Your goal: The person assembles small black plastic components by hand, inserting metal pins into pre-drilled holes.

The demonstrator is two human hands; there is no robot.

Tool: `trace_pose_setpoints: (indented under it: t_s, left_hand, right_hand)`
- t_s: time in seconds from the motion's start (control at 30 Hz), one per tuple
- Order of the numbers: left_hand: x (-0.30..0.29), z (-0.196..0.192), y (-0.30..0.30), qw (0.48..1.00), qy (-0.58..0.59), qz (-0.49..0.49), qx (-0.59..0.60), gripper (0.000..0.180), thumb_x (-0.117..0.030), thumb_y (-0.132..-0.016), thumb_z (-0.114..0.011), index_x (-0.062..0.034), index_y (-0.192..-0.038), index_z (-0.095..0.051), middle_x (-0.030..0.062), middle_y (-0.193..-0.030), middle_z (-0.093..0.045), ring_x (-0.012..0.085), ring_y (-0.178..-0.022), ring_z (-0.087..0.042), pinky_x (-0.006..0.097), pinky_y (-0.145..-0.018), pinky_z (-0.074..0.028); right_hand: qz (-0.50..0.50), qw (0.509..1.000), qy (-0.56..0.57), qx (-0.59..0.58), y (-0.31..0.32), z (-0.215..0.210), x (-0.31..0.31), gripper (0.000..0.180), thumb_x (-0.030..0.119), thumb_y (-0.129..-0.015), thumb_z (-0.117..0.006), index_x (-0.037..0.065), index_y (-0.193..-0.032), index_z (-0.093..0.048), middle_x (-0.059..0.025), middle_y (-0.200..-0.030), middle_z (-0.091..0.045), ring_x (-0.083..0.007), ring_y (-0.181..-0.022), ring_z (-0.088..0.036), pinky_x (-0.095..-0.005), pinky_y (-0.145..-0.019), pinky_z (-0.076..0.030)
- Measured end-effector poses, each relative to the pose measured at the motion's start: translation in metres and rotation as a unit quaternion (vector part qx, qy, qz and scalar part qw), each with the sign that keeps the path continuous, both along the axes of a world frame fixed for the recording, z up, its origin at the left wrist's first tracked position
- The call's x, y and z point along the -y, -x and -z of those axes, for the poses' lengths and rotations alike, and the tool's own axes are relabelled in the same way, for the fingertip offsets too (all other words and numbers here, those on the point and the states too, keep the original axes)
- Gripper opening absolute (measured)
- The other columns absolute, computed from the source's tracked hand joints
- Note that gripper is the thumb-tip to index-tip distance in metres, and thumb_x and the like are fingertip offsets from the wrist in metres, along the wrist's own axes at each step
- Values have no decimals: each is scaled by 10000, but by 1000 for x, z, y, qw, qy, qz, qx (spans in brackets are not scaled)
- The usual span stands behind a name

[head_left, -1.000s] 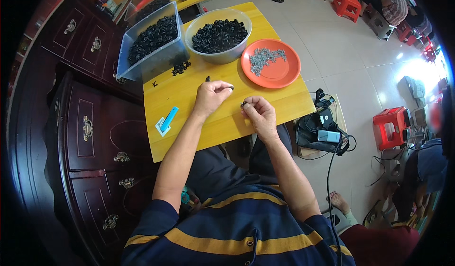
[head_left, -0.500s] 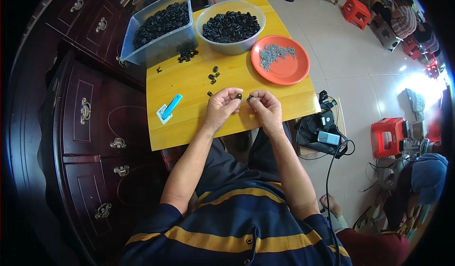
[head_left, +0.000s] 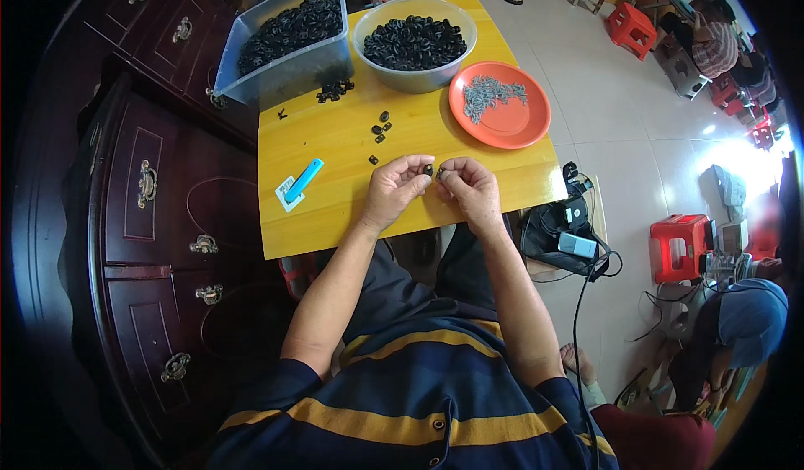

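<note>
While both hands meet over the near edge of the yellow table (head_left: 335, 219), I note the left hand (head_left: 394, 192) pinching a small black ring (head_left: 428, 170) at its fingertips, and the right hand (head_left: 471, 192) closed at the fingertips on a second small piece that I cannot make out, pressed right against that ring. Both grips are fingertip pinches only, held just above the tabletop.

Risks, in my judgement:
- The ring is tiny and lightly held; a slip would send it to the floor, since the hands work close to the table's near edge.
- The orange plate (head_left: 528, 126) of grey metal bits sits at the table's right edge, near the right forearm; a wide elbow movement could tip it.
- Loose black rings (head_left: 381, 126) lie scattered beyond the hands, and a sweep could roll them.
- The blue tool (head_left: 303, 179) rests left of the left hand, clear of the work.

The bowl (head_left: 410, 76) and the clear bin (head_left: 276, 80), both full of black rings, stand at the far end, well apart from the hands.
</note>
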State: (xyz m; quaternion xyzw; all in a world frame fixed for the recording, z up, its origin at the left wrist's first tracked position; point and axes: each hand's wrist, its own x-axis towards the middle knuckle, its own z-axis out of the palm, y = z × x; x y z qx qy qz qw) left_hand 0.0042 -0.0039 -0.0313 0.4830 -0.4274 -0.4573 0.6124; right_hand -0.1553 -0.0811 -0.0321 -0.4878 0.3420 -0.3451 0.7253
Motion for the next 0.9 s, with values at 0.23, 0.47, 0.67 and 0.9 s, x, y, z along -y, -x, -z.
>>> trace_pose_setpoints:
  t_s: [0.23,0.47,0.67,0.9]
  left_hand:
    - [2,-5,1,1000,-16,-8,-1,310,-6,-931,-643,-16,-1241,-648,-30,-982,-639,35,-832,-591,200,-753,-523]
    - [2,-5,-1,996,-5,-22,88,308,21,-899,-679,-22,-1204,-679,-30,-999,-673,38,-897,-611,204,-837,-509]
    - [0,-12,-3,994,-14,-8,105,297,10,-888,-697,-19,-1183,-694,-26,-986,-688,39,-881,-617,208,-833,-512]
    - [-4,-36,1,987,-20,24,155,267,25,-878,-699,-2,-1143,-710,-1,-935,-715,47,-807,-633,206,-766,-533]
  right_hand:
    - [-1,1000,9,-1,0,1,0,66,28,-937,-636,-10,-991,-634,-20,-807,-643,-84,-682,-591,-221,-639,-468]
    - [-5,1000,3,3,1,-2,-1,77,36,-935,-644,-11,-996,-638,-26,-819,-651,-87,-692,-597,-221,-645,-474]
    - [-20,1000,-3,12,6,-2,-1,95,56,-925,-650,-5,-998,-651,-18,-815,-661,-76,-694,-596,-216,-646,-475]
    - [-35,999,-33,13,13,-19,-13,146,96,-911,-675,5,-1024,-667,-13,-833,-677,-65,-706,-602,-211,-659,-483]
